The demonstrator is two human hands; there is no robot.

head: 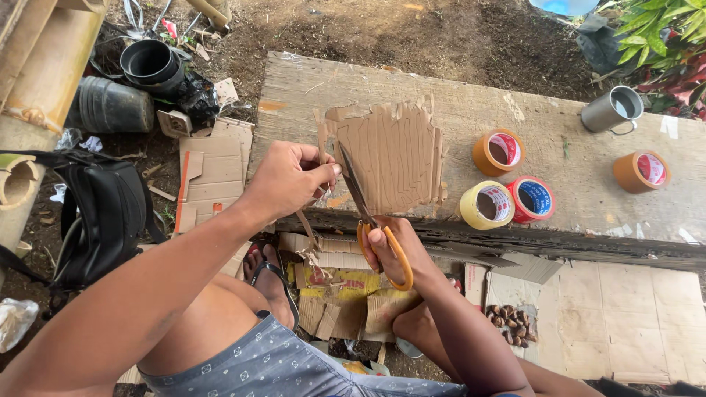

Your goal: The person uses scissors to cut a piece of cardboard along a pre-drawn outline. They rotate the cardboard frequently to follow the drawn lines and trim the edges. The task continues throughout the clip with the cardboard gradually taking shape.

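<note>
The right hand [386, 246] was closed through the orange loops of a pair of scissors [368, 213], fingers curled round the handles, the dark blades slightly parted and pointing up and away toward the far side. The left hand [290, 179] pinched the near-left edge of a torn piece of corrugated cardboard [393, 154], thumb and fingers pressed together on it, holding it up over the front edge of a weathered wooden plank [441, 95].

The cardboard lay just to the right of the left hand's pinch and directly beyond the scissors' tips; the blades ran along its left margin, close to the fingers of the left hand. Its flutes ran near to far, roughly in line with the blades. A narrow strip hung down from the near-left corner.

On the plank to the right stood four rolls of tape [498, 152]: two brown, one yellowish and one red-rimmed, the last two touching. A metal mug [612, 109] stood farther off at the right. Below the plank, flattened cardboard scraps [338, 283] lay on the ground beside the person's sandalled foot [271, 276].
</note>
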